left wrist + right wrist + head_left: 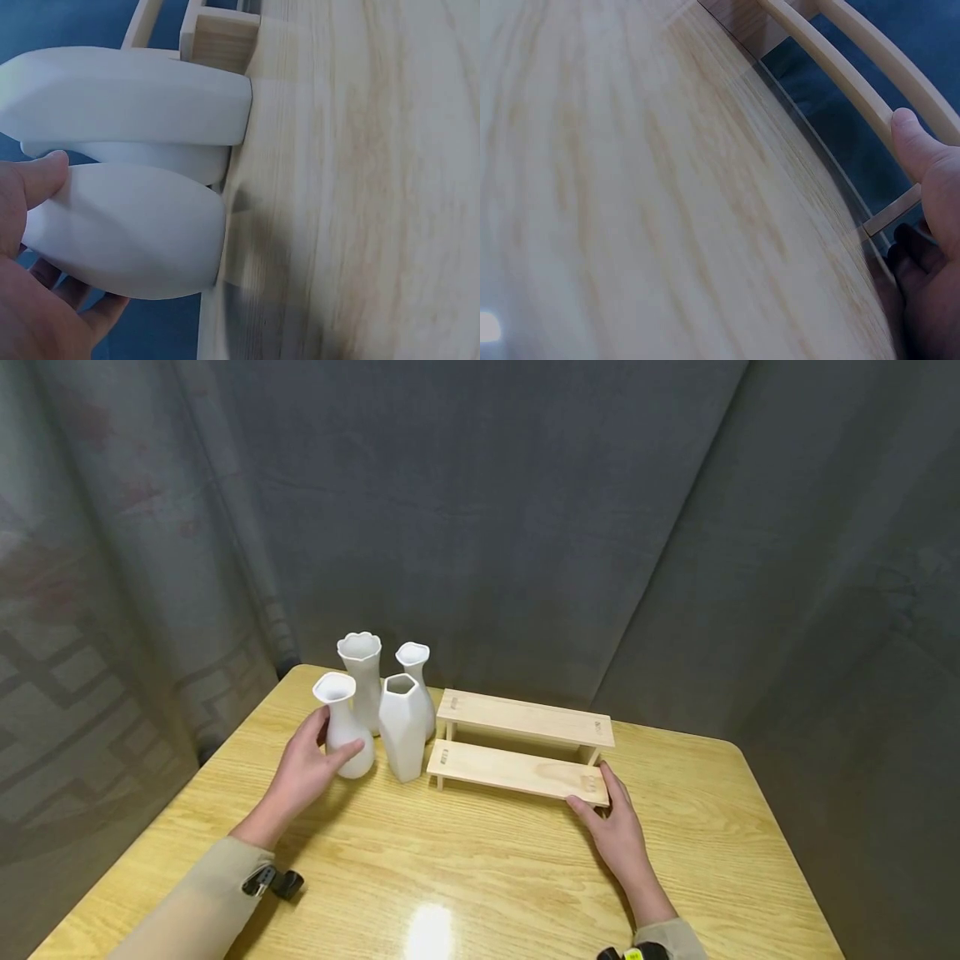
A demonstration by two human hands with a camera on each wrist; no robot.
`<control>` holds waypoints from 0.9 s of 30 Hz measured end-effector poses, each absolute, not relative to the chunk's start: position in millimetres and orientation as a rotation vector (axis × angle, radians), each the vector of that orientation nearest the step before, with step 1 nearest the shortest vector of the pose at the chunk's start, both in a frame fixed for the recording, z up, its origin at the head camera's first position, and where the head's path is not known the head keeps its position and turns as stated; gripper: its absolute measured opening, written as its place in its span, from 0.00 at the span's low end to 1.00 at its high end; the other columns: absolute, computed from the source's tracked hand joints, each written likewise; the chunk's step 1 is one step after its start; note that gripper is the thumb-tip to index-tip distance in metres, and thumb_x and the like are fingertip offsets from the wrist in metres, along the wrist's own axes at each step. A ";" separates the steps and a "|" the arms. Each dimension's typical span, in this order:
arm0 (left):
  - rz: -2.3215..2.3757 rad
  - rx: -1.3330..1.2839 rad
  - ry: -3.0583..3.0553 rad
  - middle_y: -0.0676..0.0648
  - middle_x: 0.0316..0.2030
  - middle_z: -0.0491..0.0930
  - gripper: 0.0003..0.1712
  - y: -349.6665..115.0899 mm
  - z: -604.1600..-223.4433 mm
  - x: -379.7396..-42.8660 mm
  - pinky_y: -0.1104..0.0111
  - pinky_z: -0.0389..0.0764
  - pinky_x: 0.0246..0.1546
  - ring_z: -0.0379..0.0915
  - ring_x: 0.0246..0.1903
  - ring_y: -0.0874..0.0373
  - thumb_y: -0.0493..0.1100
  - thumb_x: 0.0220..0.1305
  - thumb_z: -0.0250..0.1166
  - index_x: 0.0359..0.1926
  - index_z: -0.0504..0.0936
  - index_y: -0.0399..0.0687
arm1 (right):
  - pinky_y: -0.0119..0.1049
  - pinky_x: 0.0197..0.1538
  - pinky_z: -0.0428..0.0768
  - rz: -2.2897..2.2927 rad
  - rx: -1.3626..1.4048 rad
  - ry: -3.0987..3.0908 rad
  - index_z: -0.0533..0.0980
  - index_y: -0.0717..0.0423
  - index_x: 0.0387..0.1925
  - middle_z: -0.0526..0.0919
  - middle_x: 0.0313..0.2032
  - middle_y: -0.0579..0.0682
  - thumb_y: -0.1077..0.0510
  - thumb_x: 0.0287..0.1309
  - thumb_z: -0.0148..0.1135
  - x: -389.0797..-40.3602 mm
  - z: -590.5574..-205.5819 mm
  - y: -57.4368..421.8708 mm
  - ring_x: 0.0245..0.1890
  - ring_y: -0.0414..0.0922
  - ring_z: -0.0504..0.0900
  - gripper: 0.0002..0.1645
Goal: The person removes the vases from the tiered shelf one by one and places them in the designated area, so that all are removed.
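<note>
My left hand (302, 770) grips a white vase (342, 718) with a flared rim and a round lower body. Its thumb lies across the near side while the fingers wrap the far left side. In the left wrist view the vase (135, 232) stands upright, its base at the tabletop. At the right end of a pale wooden two-step stand (517, 768), my right hand (618, 831) holds the lower board. The thumb presses the front edge in the right wrist view, with the other fingers (919, 255) around the end, partly in shadow.
A faceted white vase (402, 735) stands between the held vase and the stand. Behind are a scalloped-rim vase (363, 672) and a slim vase (415, 660). The wooden table (465, 860) ends near a grey curtain (480, 527) at the back.
</note>
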State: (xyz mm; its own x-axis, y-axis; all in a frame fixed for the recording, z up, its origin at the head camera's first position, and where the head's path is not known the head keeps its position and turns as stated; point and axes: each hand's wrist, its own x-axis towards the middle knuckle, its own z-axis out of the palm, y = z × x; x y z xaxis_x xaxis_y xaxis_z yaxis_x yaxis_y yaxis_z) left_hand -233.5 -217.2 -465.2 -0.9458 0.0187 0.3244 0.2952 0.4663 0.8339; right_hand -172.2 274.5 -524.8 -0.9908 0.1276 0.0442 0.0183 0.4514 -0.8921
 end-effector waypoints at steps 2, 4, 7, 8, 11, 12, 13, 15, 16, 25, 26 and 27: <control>-1.467 -0.271 -2.451 0.29 0.68 0.76 0.40 -216.8 -466.9 -238.0 0.39 0.72 0.71 0.75 0.67 0.34 0.36 0.71 0.77 0.77 0.68 0.31 | 0.57 0.80 0.65 1.588 -0.132 -2.582 0.46 0.50 0.91 0.48 0.87 0.61 0.39 0.73 0.73 -172.1 -524.6 274.6 0.84 0.64 0.56 0.62; -1.463 -0.269 -2.459 0.29 0.68 0.76 0.40 -216.3 -467.6 -241.2 0.39 0.72 0.71 0.74 0.68 0.34 0.36 0.72 0.77 0.77 0.68 0.32 | 0.56 0.79 0.66 1.591 -0.135 -2.579 0.46 0.50 0.91 0.48 0.87 0.61 0.40 0.73 0.73 -172.7 -525.0 274.8 0.84 0.64 0.57 0.62; -1.468 -0.270 -2.466 0.30 0.68 0.76 0.40 -215.3 -468.2 -245.0 0.39 0.72 0.71 0.74 0.68 0.34 0.37 0.72 0.77 0.77 0.68 0.33 | 0.55 0.79 0.66 1.596 -0.139 -2.579 0.46 0.49 0.91 0.48 0.87 0.60 0.40 0.73 0.74 -173.4 -525.6 275.0 0.84 0.63 0.57 0.62; -1.479 -0.273 -2.466 0.30 0.69 0.76 0.40 -215.0 -468.3 -245.9 0.39 0.71 0.71 0.74 0.68 0.34 0.37 0.72 0.77 0.77 0.68 0.33 | 0.55 0.79 0.66 1.596 -0.139 -2.579 0.46 0.49 0.91 0.48 0.87 0.60 0.40 0.73 0.74 -173.6 -525.7 275.1 0.84 0.63 0.57 0.62; -1.503 -0.272 -2.477 0.31 0.70 0.75 0.41 -214.2 -468.9 -248.2 0.39 0.71 0.72 0.73 0.70 0.35 0.37 0.72 0.77 0.78 0.67 0.34 | 0.55 0.80 0.65 1.597 -0.134 -2.579 0.46 0.49 0.91 0.48 0.87 0.60 0.40 0.73 0.73 -174.0 -526.1 275.3 0.84 0.63 0.56 0.62; -1.509 -0.271 -2.481 0.31 0.70 0.75 0.41 -214.0 -469.3 -248.9 0.39 0.71 0.73 0.73 0.70 0.35 0.37 0.73 0.76 0.78 0.67 0.34 | 0.55 0.80 0.66 1.597 -0.134 -2.578 0.46 0.49 0.91 0.48 0.87 0.60 0.40 0.73 0.73 -174.0 -526.4 275.5 0.84 0.63 0.56 0.62; -1.514 -0.270 -2.485 0.30 0.70 0.75 0.41 -214.1 -469.6 -249.6 0.39 0.70 0.73 0.72 0.70 0.34 0.38 0.73 0.76 0.79 0.67 0.34 | 0.55 0.79 0.66 1.597 -0.133 -2.579 0.46 0.49 0.91 0.48 0.87 0.60 0.40 0.73 0.73 -173.9 -526.5 275.5 0.84 0.63 0.56 0.62; -1.517 -0.269 -2.494 0.30 0.71 0.74 0.42 -214.4 -470.3 -250.9 0.39 0.70 0.73 0.72 0.71 0.34 0.38 0.73 0.76 0.79 0.66 0.34 | 0.55 0.79 0.66 1.595 -0.130 -2.582 0.45 0.49 0.91 0.48 0.87 0.60 0.39 0.73 0.73 -173.8 -526.8 275.6 0.84 0.63 0.57 0.62; -1.516 -0.271 -2.497 0.30 0.71 0.74 0.42 -214.5 -470.9 -251.9 0.39 0.70 0.73 0.72 0.71 0.34 0.39 0.73 0.76 0.80 0.66 0.34 | 0.55 0.79 0.66 1.595 -0.130 -2.582 0.46 0.49 0.91 0.48 0.87 0.60 0.39 0.73 0.73 -173.6 -526.9 275.6 0.84 0.63 0.57 0.62; -1.545 -0.321 -2.505 0.29 0.70 0.75 0.40 -216.4 -478.1 -260.1 0.40 0.69 0.74 0.72 0.70 0.35 0.40 0.76 0.74 0.80 0.64 0.33 | 0.56 0.79 0.66 1.593 -0.121 -2.581 0.45 0.49 0.91 0.48 0.87 0.60 0.40 0.74 0.73 -172.9 -527.0 275.9 0.83 0.63 0.58 0.62; -1.551 -0.327 -2.506 0.29 0.70 0.74 0.40 -216.3 -478.4 -260.4 0.39 0.69 0.74 0.72 0.70 0.34 0.40 0.76 0.73 0.80 0.64 0.33 | 0.56 0.79 0.67 1.591 -0.121 -2.581 0.45 0.49 0.91 0.48 0.87 0.60 0.40 0.74 0.73 -173.0 -527.2 275.9 0.83 0.63 0.58 0.62; -1.556 -0.331 -2.506 0.29 0.70 0.74 0.40 -216.4 -479.1 -260.8 0.40 0.69 0.74 0.71 0.70 0.34 0.40 0.77 0.73 0.80 0.64 0.33 | 0.56 0.78 0.67 1.590 -0.121 -2.580 0.46 0.49 0.91 0.48 0.87 0.60 0.40 0.74 0.73 -173.2 -527.5 275.8 0.83 0.63 0.58 0.62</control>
